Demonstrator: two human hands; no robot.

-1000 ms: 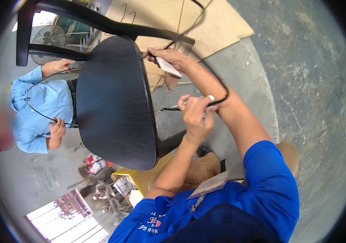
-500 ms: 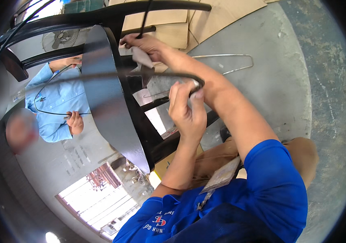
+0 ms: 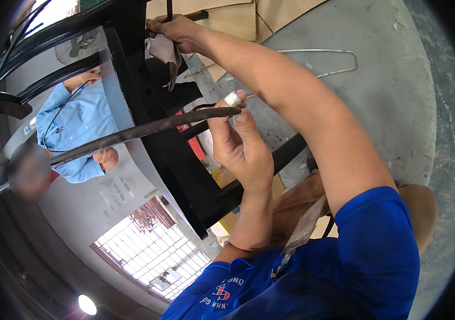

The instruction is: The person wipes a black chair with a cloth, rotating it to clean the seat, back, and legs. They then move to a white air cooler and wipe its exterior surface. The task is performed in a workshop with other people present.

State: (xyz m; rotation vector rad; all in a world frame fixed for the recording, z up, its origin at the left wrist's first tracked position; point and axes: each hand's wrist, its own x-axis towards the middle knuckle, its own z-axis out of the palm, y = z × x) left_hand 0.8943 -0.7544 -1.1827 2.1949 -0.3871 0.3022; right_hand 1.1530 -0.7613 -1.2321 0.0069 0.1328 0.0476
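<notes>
A black wooden chair frame (image 3: 179,186) lies tipped over before me, its broad panel seen nearly edge-on. At the top, my right hand (image 3: 176,31) is closed on a limp grey-brown rag (image 3: 164,52), beside the chair's black bars. A thin black cord (image 3: 169,8) runs down to that hand. Closer to me, my left hand (image 3: 244,146), with white tape round one finger, pinches a thick black cable (image 3: 147,129) between thumb and fingers. From there the cable stretches leftward across the front of the chair. The rag hides part of the frame behind it.
On the left a person in a light blue shirt (image 3: 81,114) stands beyond the chair, with a thin black cord in front. Brown cardboard sheets (image 3: 227,22) lie on the grey floor (image 3: 382,106). A bent metal wire loop (image 3: 354,61) rests there too. A fan (image 3: 81,47) stands farther back.
My right hand and the rag have shifted up and left in view. My left hand has moved slightly lower, and the cable now slopes down to the left. The view has also shifted.
</notes>
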